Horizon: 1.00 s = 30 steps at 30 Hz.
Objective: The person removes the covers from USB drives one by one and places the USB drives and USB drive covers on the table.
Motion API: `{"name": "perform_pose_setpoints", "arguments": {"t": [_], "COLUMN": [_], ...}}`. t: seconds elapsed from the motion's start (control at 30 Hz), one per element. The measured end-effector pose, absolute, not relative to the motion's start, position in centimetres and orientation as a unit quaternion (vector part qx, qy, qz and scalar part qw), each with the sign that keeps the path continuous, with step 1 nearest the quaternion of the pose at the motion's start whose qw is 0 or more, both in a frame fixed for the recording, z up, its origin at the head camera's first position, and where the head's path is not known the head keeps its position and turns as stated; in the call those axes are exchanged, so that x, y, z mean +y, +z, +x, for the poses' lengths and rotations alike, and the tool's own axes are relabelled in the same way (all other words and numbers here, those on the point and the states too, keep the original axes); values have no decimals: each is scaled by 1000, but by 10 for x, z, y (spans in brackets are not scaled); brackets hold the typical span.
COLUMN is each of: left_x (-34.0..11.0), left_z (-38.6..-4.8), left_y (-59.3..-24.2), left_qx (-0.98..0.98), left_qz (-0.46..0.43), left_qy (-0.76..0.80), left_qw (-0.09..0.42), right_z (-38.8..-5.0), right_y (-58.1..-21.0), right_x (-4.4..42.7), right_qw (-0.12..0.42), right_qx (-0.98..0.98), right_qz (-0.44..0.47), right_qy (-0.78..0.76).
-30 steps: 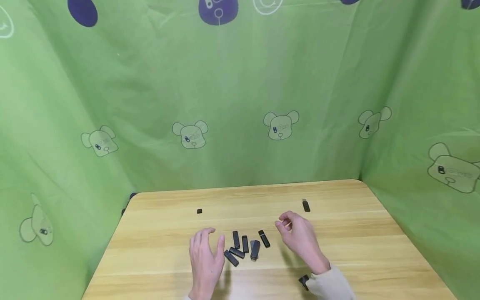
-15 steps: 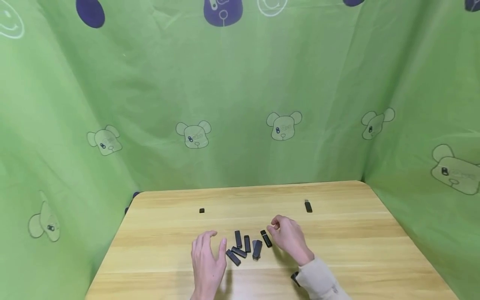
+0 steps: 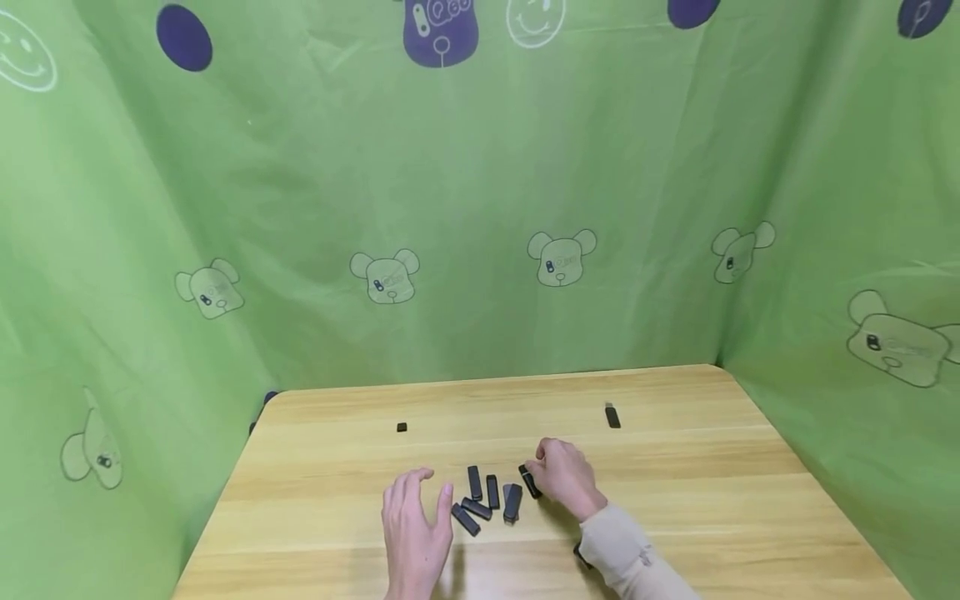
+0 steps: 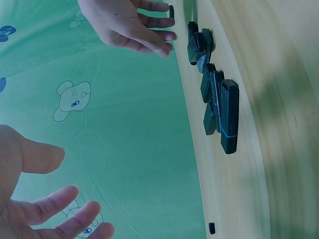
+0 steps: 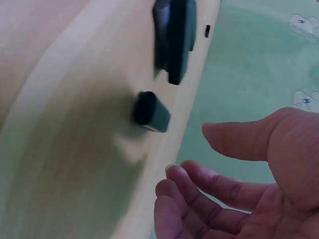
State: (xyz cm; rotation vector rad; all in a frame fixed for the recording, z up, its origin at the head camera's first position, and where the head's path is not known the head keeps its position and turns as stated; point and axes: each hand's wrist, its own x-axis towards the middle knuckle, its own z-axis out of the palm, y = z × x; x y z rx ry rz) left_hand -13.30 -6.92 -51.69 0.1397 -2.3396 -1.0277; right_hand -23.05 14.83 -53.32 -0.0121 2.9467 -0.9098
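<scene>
Over the right side of a loose group of USB sticks, my right hand reaches down at the rightmost stick, a black one with a pale band. In the right wrist view its thumb and fingers are apart, and that stick lies on the table just beyond them. My left hand hovers left of the group, thumb spread from the fingers, holding nothing. Nearest to it is a slanted dark USB stick. Several more lie close by, including a stick lying over another at the group's right.
A small black square piece lies at the back left of the wooden table. Another USB stick, its plug bare, lies at the back right. Green printed curtains surround the table's back and sides.
My right hand has moved left and down, from beside the group to the rightmost USB stick. The left hand has stayed almost in place. The sticks lie as before.
</scene>
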Motion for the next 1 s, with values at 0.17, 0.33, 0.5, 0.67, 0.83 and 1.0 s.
{"name": "perform_pose_setpoints", "arguments": {"t": [0.17, 0.33, 0.5, 0.67, 0.83, 1.0], "left_x": [-70, -71, -73, -72, -73, -74], "left_z": [-134, -132, -132, -133, -134, -134], "left_y": [-519, -520, -519, -519, -521, -523], "left_qx": [-876, -878, -877, -877, -879, -879], "left_qz": [53, 57, 58, 56, 58, 59], "left_qy": [-385, -381, -385, -385, -381, -380], "left_qw": [284, 284, 282, 282, 281, 282], "right_z": [-234, -234, -236, -234, -229, -228], "right_y": [-541, -549, -552, -551, -549, -548], "right_x": [146, 147, 145, 143, 139, 137], "right_qw": [34, 37, 43, 54, 61, 72], "right_qx": [961, 966, 966, 965, 963, 963], "right_qz": [0, 7, 14, 15, 16, 13], "right_qy": [-274, -257, -256, -256, -261, -258]}}
